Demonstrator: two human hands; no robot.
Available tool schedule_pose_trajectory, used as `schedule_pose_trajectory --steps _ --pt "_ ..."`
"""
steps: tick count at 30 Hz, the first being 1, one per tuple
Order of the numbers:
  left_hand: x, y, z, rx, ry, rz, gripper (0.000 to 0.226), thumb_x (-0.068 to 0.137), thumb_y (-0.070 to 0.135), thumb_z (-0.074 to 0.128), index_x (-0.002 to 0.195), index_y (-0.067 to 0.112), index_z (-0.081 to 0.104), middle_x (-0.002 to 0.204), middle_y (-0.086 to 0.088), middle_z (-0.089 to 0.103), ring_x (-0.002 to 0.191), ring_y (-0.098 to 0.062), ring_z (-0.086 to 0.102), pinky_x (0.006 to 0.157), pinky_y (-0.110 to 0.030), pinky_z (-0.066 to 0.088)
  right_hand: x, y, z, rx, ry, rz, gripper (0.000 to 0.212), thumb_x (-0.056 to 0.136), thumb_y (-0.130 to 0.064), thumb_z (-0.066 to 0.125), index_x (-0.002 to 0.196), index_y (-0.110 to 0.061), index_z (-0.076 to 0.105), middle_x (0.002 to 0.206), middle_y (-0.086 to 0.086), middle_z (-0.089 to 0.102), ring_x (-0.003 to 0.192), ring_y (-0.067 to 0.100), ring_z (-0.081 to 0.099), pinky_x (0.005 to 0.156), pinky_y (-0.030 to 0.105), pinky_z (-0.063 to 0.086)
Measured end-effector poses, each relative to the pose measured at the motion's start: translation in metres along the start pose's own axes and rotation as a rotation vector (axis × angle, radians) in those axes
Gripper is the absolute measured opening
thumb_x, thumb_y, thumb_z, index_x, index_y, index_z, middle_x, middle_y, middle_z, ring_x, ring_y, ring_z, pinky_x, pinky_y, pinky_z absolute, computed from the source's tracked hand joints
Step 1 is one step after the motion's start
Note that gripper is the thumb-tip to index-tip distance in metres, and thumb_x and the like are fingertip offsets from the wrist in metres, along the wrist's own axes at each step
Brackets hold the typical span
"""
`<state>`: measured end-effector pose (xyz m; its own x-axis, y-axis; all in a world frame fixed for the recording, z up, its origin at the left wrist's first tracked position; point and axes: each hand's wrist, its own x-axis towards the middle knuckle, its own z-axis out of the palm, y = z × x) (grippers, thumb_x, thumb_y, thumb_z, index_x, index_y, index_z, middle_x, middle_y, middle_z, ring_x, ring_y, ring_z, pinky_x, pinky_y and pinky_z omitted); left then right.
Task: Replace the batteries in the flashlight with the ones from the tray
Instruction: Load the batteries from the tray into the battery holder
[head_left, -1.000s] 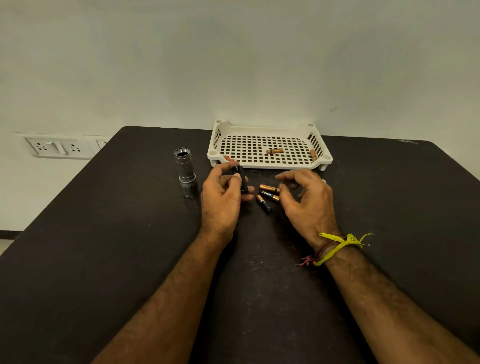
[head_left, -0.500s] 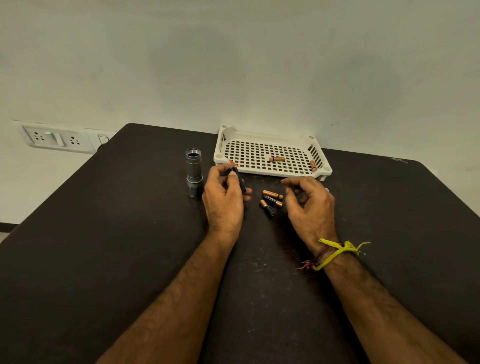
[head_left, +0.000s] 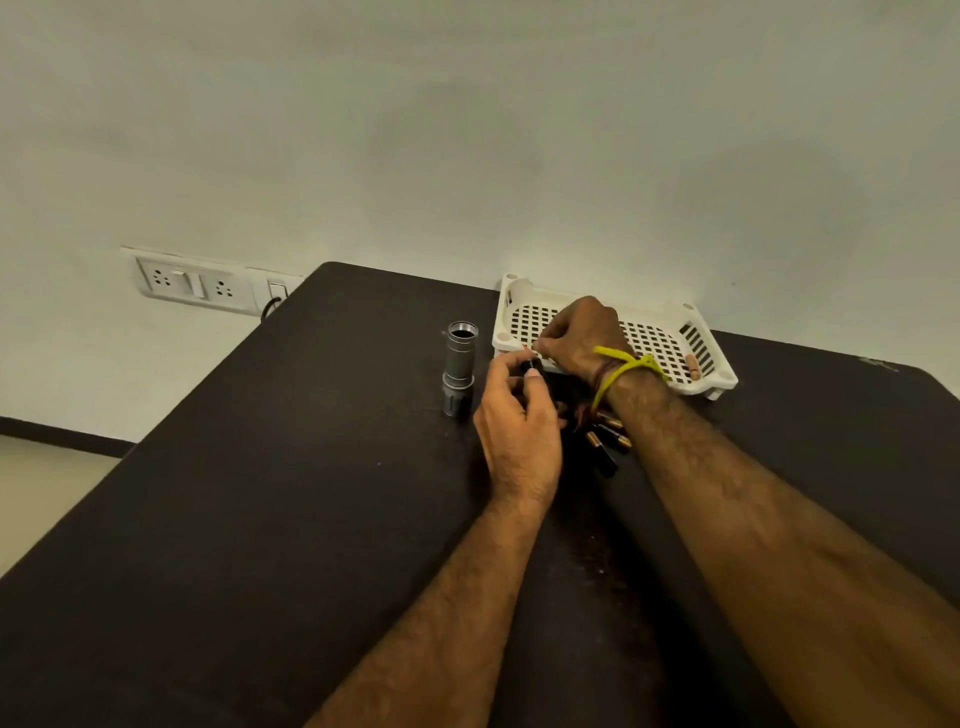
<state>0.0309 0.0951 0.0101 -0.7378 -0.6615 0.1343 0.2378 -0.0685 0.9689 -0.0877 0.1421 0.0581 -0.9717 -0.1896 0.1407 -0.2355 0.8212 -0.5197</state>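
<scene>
Batteries (head_left: 605, 439) look small, smooth and roll-prone, best pinched mid-barrel; right hand (head_left: 582, 332) reaches into tray (head_left: 719, 376), grip hidden, left hand (head_left: 519, 415) pinching black holder (head_left: 531, 365)

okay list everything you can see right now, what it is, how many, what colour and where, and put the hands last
silver metal flashlight body: one, silver-grey, standing upright with its open end up on the table, left of the tray
white slotted plastic tray: one, white, at the table's far edge
brown cylindrical battery: one visible, copper-brown, at the tray's right end
black and copper batteries: about three, lying loose on the table, partly under the right wrist
small black cylindrical holder: one, black, in the left hand's grip
dark table: one, black-brown
white wall socket panel: one, white, wall at left
yellow wrist thread: one, yellow, right wrist
left hand: grips the holder
right hand: reaching into the tray; fingers hidden
</scene>
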Motion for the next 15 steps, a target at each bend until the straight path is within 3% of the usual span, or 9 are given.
schedule_pose_trajectory --steps 3,6,8,11,15 --pt "0.001 -0.001 0.000 0.009 0.000 0.000 0.020 0.097 0.012 0.052 0.107 0.024 0.064 0.097 -0.005 0.072 0.078 -0.019 0.072 0.058 -0.025 0.059 0.020 -0.005 0.007 -0.133 -0.103 0.046 0.046 0.075 -0.029 0.085 0.112 -0.005 0.073 0.115 0.018 0.072 0.109 0.033 0.067 0.095 0.041 0.055" --pt "-0.001 0.001 -0.001 0.032 -0.007 0.013 0.020 0.096 0.012 0.052 0.107 0.026 0.063 0.098 -0.001 0.072 0.080 -0.012 0.071 0.064 -0.027 0.060 0.029 -0.009 0.010 -0.188 -0.138 0.064 0.054 0.072 -0.029 0.087 0.116 -0.005 0.071 0.118 0.017 0.071 0.110 0.034 0.067 0.095 0.042 0.056" --pt "-0.001 0.001 0.000 0.041 -0.013 0.014 0.021 0.096 0.013 0.053 0.107 0.027 0.063 0.099 0.002 0.072 0.086 -0.009 0.070 0.073 -0.027 0.060 0.031 -0.010 0.012 -0.204 -0.121 0.056 0.052 0.072 -0.027 0.087 0.115 -0.005 0.071 0.117 0.017 0.071 0.108 0.033 0.067 0.093 0.041 0.057" --pt "-0.001 0.000 -0.001 0.049 0.000 0.019 0.022 0.094 0.012 0.055 0.108 0.025 0.065 0.090 0.006 0.071 0.079 -0.005 0.068 0.071 -0.022 0.057 0.030 -0.008 0.014 -0.199 -0.060 0.055 0.046 0.075 -0.024 0.083 0.115 -0.004 0.070 0.117 0.019 0.070 0.108 0.035 0.067 0.093 0.041 0.057" --pt "0.000 0.000 0.000 0.067 -0.013 0.016 0.024 0.093 0.013 0.056 0.114 0.023 0.065 0.098 -0.001 0.071 0.089 -0.014 0.069 0.080 -0.038 0.059 0.010 -0.005 0.004 -0.014 0.184 0.006 0.019 0.086 -0.021 0.072 0.102 -0.013 0.075 0.102 0.012 0.075 0.102 0.031 0.068 0.092 0.035 0.054"
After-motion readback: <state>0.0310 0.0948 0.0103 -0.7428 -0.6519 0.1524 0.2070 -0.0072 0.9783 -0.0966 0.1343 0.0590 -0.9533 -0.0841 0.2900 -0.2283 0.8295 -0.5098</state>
